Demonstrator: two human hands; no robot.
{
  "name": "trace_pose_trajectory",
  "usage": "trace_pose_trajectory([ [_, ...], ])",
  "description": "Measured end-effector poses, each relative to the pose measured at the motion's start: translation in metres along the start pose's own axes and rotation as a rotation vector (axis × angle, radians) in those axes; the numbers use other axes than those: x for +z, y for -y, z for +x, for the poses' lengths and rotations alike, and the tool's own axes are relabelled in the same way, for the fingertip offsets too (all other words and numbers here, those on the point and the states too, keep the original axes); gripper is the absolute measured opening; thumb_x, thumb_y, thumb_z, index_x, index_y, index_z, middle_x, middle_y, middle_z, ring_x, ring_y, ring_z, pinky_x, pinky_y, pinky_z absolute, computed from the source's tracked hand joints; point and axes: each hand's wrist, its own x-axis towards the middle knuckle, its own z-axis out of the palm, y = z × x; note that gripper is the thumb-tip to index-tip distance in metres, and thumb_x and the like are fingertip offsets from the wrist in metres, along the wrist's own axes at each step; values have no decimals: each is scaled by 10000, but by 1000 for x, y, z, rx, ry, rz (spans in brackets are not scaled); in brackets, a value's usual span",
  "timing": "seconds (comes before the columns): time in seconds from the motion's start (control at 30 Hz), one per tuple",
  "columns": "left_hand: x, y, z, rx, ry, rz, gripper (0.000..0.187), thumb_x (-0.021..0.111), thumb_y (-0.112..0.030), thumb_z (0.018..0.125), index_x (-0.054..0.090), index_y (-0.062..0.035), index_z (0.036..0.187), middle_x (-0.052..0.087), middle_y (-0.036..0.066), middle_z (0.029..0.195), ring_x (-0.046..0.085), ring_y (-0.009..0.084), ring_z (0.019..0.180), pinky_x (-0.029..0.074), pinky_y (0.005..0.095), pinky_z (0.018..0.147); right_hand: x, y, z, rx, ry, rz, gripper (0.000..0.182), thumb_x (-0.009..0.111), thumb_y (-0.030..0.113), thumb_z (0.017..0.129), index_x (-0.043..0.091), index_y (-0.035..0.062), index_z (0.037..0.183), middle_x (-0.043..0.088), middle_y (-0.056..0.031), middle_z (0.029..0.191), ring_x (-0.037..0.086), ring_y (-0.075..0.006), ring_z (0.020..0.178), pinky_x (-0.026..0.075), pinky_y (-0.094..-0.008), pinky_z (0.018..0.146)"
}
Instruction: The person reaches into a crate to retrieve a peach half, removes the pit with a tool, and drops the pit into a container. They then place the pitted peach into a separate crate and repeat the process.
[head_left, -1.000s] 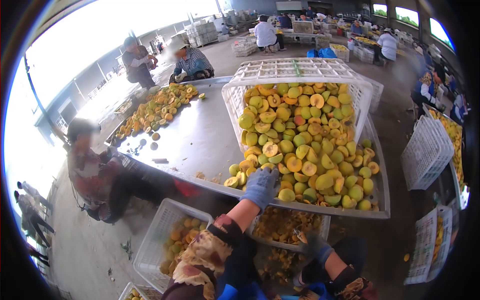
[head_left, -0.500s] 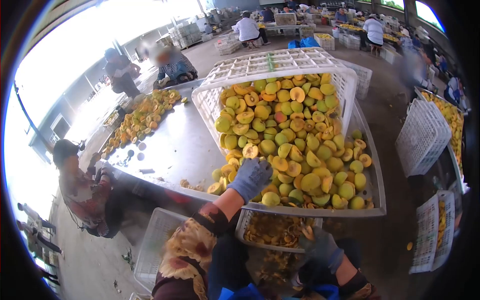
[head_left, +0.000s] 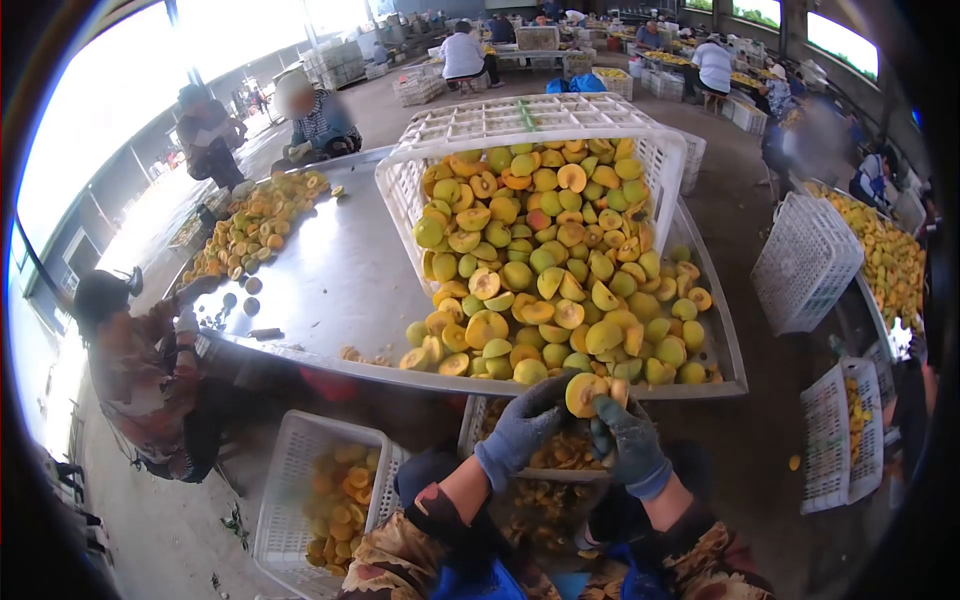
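Note:
Both of my hands wear grey-blue gloves and meet in front of the metal table's near edge. My left hand (head_left: 527, 425) has its fingers closed on a halved yellow fruit (head_left: 585, 395). Against the same fruit, my right hand (head_left: 630, 440) is closed, with a tan piece sticking up behind its fingers; whether it also holds a tool is hidden. Beyond them a white crate (head_left: 535, 112) lies tipped on its side, green and yellow fruit halves (head_left: 540, 260) spilling from it. Below my hands stands a crate of peels and scraps (head_left: 565, 450).
A white crate of fruit halves (head_left: 340, 500) stands on the floor at lower left. A seated co-worker (head_left: 150, 370) is at the table's left side. More fruit (head_left: 265, 220) lies on the metal table (head_left: 330, 290). White crates (head_left: 808, 262) stand at right.
My left hand has come back from the fruit pile to the near edge, now with a fruit half. My right hand has risen to meet it. The view has shifted slightly.

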Motion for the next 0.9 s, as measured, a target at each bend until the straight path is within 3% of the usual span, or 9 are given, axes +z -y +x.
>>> trace_pose_trajectory([
  [0.17, -5, -2, 3, -131, 91, -488, 515, 507, -325, 1025, 428, -23, 1435, 551, 118, 1336, 587, 214, 1165, 515, 352, 952, 13, -7, 3, -143, -24, -137, 184, 659, 198, 936, 613, 78, 1067, 597, 17, 721, 534, -67, 524, 439, -213, 442],
  [0.27, -20, 12, 12, -146, -9, -230, 513, 450, -400, 1042, 474, -19, 1384, 584, 103, 1289, 619, 186, 1089, 541, 329, 887, 21, -14, 7, -147, -62, -266, 183, 665, 178, 932, 609, 65, 1066, 609, 9, 734, 555, -69, 537, 455, -215, 440],
  [0.33, -33, 10, 13, -337, 88, -318, 527, 449, -450, 1030, 477, -36, 1355, 591, 110, 1261, 617, 194, 1097, 526, 323, 912, 26, -20, 12, -157, -74, -359, 187, 669, 175, 929, 608, 61, 1063, 606, 8, 736, 551, -64, 542, 453, -211, 444],
  [0.47, -24, -9, 17, -435, 19, -651, 447, 621, -285, 971, 486, -43, 1321, 621, 109, 1194, 639, 214, 1047, 534, 320, 893, 42, -20, 17, -182, -104, -533, 215, 693, 191, 910, 613, 52, 1054, 617, -22, 738, 572, -94, 562, 468, -240, 481],
  [0.57, -41, 34, 17, 123, 26, 63, 497, 704, -51, 858, 490, -30, 1306, 632, 114, 1179, 645, 226, 1035, 539, 331, 880, 28, -28, 30, -520, -190, -909, 250, 708, 192, 888, 612, 42, 1064, 647, -95, 760, 634, -203, 600, 511, -333, 538],
  [0.67, -39, 15, 17, 386, -113, 659, 587, 742, 114, 743, 515, -11, 1270, 630, 122, 1194, 649, 240, 1027, 540, 356, 882, 16, -19, 29, -731, -164, -1332, 287, 700, 176, 864, 605, 35, 1095, 659, -170, 804, 661, -323, 667, 527, -428, 598],
  [0.77, -30, 20, 19, 385, -76, 302, 404, 557, -341, 1001, 552, -9, 1230, 649, 97, 1123, 657, 178, 986, 557, 301, 811, 6, -17, 29, -803, -69, -1604, 321, 686, 168, 840, 602, 36, 1119, 669, -202, 852, 663, -380, 725, 532, -467, 630],
  [0.83, -39, 21, 22, -44, 15, -479, 385, 641, -246, 946, 547, 2, 1224, 643, 110, 1139, 656, 202, 1010, 553, 301, 829, 6, -17, 28, -835, -42, -1720, 340, 682, 181, 828, 602, 38, 1125, 672, -208, 871, 662, -390, 751, 534, -474, 648],
  [0.9, -42, 23, 23, -272, 13, -747, 399, 596, -310, 951, 563, -2, 1201, 651, 115, 1115, 658, 214, 996, 550, 304, 813, 12, -13, 25, -833, -46, -1811, 357, 684, 207, 819, 605, 40, 1125, 672, -213, 880, 662, -393, 774, 535, -479, 668],
])
